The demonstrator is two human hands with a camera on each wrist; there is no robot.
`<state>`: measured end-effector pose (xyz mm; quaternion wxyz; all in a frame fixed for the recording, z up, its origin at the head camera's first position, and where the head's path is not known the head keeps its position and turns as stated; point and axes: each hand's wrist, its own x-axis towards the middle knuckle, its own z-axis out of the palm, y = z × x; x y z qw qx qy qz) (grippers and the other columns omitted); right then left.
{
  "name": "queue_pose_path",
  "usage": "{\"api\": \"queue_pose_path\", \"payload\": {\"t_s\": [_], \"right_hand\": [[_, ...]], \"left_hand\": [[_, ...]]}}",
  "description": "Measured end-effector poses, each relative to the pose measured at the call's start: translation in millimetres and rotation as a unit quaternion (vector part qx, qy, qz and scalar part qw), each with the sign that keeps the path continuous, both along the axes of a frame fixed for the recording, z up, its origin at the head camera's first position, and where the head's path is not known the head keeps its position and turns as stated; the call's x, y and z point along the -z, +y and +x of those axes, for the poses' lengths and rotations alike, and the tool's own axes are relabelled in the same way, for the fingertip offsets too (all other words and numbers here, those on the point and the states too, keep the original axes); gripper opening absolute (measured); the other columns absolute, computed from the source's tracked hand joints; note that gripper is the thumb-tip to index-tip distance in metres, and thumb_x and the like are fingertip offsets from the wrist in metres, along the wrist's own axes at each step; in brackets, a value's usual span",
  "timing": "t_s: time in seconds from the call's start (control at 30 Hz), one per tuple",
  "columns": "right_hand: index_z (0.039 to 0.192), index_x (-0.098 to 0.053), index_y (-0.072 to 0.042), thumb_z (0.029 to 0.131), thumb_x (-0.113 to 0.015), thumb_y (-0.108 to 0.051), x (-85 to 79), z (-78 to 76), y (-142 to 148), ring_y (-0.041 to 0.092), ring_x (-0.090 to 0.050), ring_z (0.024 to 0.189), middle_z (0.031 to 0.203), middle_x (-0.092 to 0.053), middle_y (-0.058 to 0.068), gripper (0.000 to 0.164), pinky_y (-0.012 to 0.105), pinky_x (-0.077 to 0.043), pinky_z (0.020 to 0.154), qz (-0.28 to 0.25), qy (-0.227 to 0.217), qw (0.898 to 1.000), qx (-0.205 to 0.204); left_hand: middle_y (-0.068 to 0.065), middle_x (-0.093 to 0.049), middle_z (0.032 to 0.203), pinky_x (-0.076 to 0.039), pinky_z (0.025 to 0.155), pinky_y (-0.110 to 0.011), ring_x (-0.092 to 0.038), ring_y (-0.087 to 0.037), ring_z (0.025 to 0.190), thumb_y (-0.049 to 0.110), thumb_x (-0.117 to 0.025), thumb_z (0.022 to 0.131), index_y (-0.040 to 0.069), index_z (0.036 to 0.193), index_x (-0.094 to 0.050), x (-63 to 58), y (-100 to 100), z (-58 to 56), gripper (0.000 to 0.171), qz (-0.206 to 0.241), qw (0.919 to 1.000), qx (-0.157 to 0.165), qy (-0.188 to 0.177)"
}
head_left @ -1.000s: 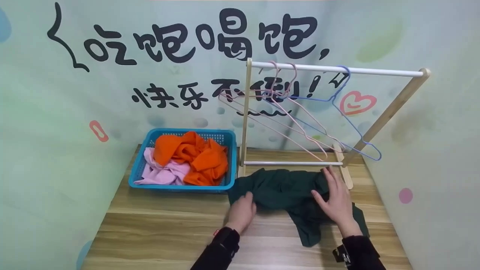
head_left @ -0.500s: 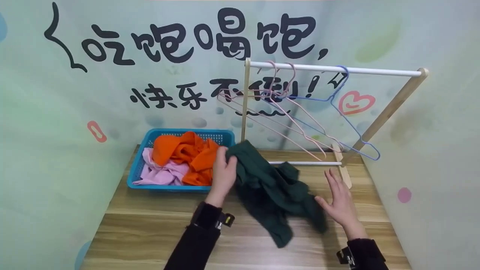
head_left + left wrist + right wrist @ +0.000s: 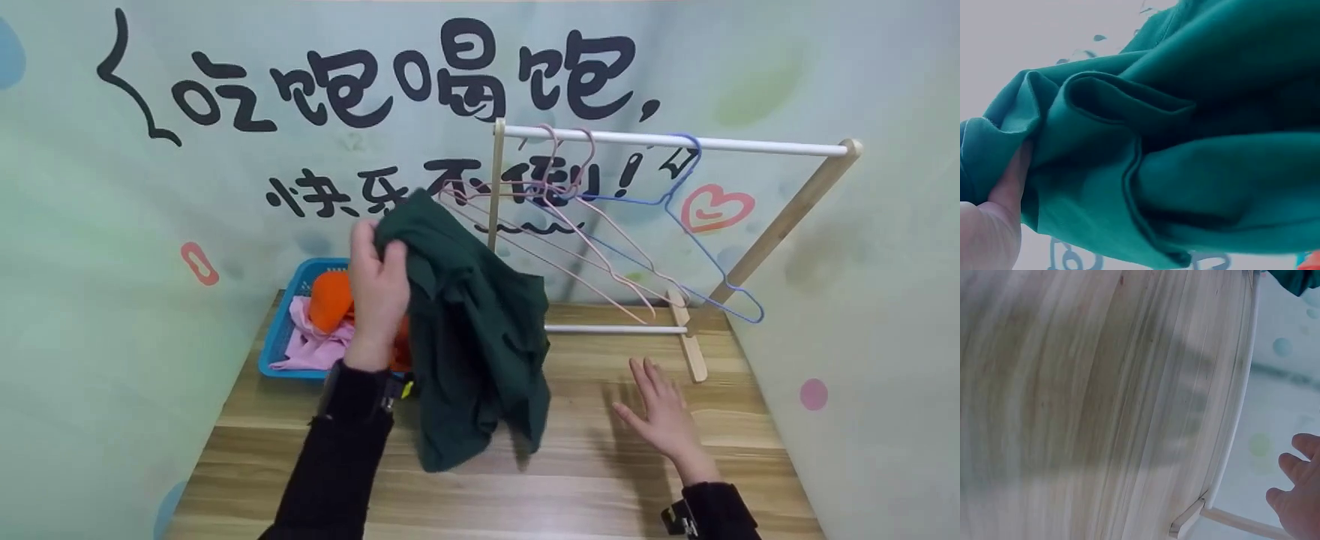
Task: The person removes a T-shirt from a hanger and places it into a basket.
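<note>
A dark green garment (image 3: 480, 330) hangs in folds from my left hand (image 3: 379, 289), which pinches its upper edge between thumb and fingers, in front of the basket's right part. The left wrist view shows the thumb (image 3: 1008, 185) pressed into the bunched green cloth (image 3: 1089, 163); the other fingers are hidden there. My right hand (image 3: 660, 412) hovers over the wooden table with fingers spread, holding nothing. In the right wrist view its fingers (image 3: 1292, 467) stick out at the right edge, touching nothing.
A blue basket (image 3: 267, 352) with orange cloth (image 3: 330, 300) and pink cloth (image 3: 309, 345) stands at the back left. A drying rack (image 3: 787, 214) behind the table's middle carries two pink hangers (image 3: 600, 259) and a blue hanger (image 3: 697, 240).
My left hand has taken hold of the green garment and lifted it off the table, up and to the left. The right hand has let it slip away and stays low on the right.
</note>
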<state>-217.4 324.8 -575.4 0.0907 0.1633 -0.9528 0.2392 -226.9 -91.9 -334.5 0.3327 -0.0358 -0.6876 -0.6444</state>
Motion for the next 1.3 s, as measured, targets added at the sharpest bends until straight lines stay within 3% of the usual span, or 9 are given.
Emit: {"api": "queue_pose_path", "payload": {"t_s": [0.13, 0.37, 0.67, 0.83, 0.97, 1.07, 1.2, 1.3], "right_hand": [[0.153, -0.031, -0.002, 0.092, -0.065, -0.041, -0.3, -1.0, -12, 0.045, -0.020, 0.144, 0.156, -0.026, 0.029, 0.081, 0.066, -0.010, 0.112, -0.002, -0.016, 1.000, -0.003], [0.153, -0.033, -0.002, 0.091, -0.066, -0.042, 0.3, -7.6, -34, 0.046, -0.024, 0.143, 0.155, -0.028, 0.027, 0.081, 0.067, -0.016, 0.110, -0.006, 0.000, 1.000, -0.022], [0.153, -0.033, -0.003, 0.090, -0.067, -0.042, 0.3, -9.9, -43, 0.044, -0.023, 0.144, 0.155, -0.029, 0.027, 0.081, 0.066, -0.014, 0.111, -0.016, -0.001, 0.999, -0.037], [0.154, -0.031, -0.004, 0.091, -0.067, -0.042, 1.0, -10.9, -42, 0.042, -0.020, 0.145, 0.156, -0.026, 0.026, 0.082, 0.065, -0.010, 0.113, -0.019, -0.015, 0.999, -0.035], [0.154, -0.031, -0.004, 0.091, -0.066, -0.042, -1.8, -13.6, -40, 0.043, -0.020, 0.145, 0.157, -0.026, 0.026, 0.082, 0.064, -0.010, 0.113, -0.019, -0.016, 0.999, -0.030], [0.154, -0.031, -0.003, 0.091, -0.066, -0.041, -2.9, -15.6, -39, 0.044, -0.021, 0.144, 0.156, -0.027, 0.026, 0.081, 0.064, -0.011, 0.113, -0.021, -0.008, 0.999, -0.026], [0.153, -0.032, -0.003, 0.090, -0.067, -0.040, -2.0, -15.3, -37, 0.045, -0.023, 0.144, 0.155, -0.028, 0.028, 0.081, 0.066, -0.011, 0.112, -0.024, -0.003, 0.999, -0.027], [0.153, -0.033, -0.002, 0.090, -0.067, -0.039, 0.4, -14.4, -36, 0.047, -0.025, 0.142, 0.154, -0.029, 0.029, 0.081, 0.067, -0.014, 0.111, -0.020, 0.004, 0.999, -0.029]], "left_hand": [[-0.009, -0.050, 0.096, -0.040, 0.082, -0.032, -0.051, -0.022, 0.095, 0.000, -0.047, 0.097, 0.001, 0.104, -0.048, -23.5, -10, 0.1, 0.007, -0.010, 0.9994, 0.004, 0.032], [-0.005, -0.049, 0.095, -0.038, 0.082, -0.030, -0.050, -0.019, 0.094, -0.001, -0.047, 0.096, 0.000, 0.104, -0.049, -53.1, -23, -2.7, 0.008, -0.026, 0.9966, -0.009, 0.078], [-0.002, -0.049, 0.096, -0.038, 0.088, -0.027, -0.051, -0.018, 0.100, 0.002, -0.049, 0.097, 0.005, 0.099, -0.050, -95.1, -44, -11.1, 0.005, -0.052, 0.9846, -0.037, 0.163], [0.002, -0.046, 0.097, -0.036, 0.090, -0.026, -0.049, -0.016, 0.102, 0.001, -0.051, 0.096, 0.007, 0.099, -0.051, -106.4, -53, -21.5, 0.007, -0.062, 0.9823, -0.030, 0.174], [0.004, -0.045, 0.096, -0.036, 0.090, -0.027, -0.049, -0.016, 0.102, -0.001, -0.052, 0.094, 0.008, 0.099, -0.051, -104.2, -60, -28.7, 0.010, -0.070, 0.9786, -0.020, 0.192], [0.004, -0.046, 0.097, -0.036, 0.091, -0.027, -0.049, -0.017, 0.103, -0.001, -0.053, 0.093, 0.006, 0.099, -0.052, -93.7, -67, -35.8, 0.009, -0.074, 0.9800, -0.014, 0.184], [0.002, -0.048, 0.099, -0.036, 0.091, -0.028, -0.048, -0.016, 0.102, -0.003, -0.054, 0.092, 0.000, 0.101, -0.052, -64.9, -75, -45.6, 0.009, -0.093, 0.9846, -0.012, 0.147], [-0.002, -0.049, 0.098, -0.036, 0.088, -0.029, -0.048, -0.018, 0.096, -0.007, -0.055, 0.089, -0.004, 0.102, -0.050, -38.0, -81, -51.3, 0.014, -0.134, 0.9847, -0.018, 0.110]]}}
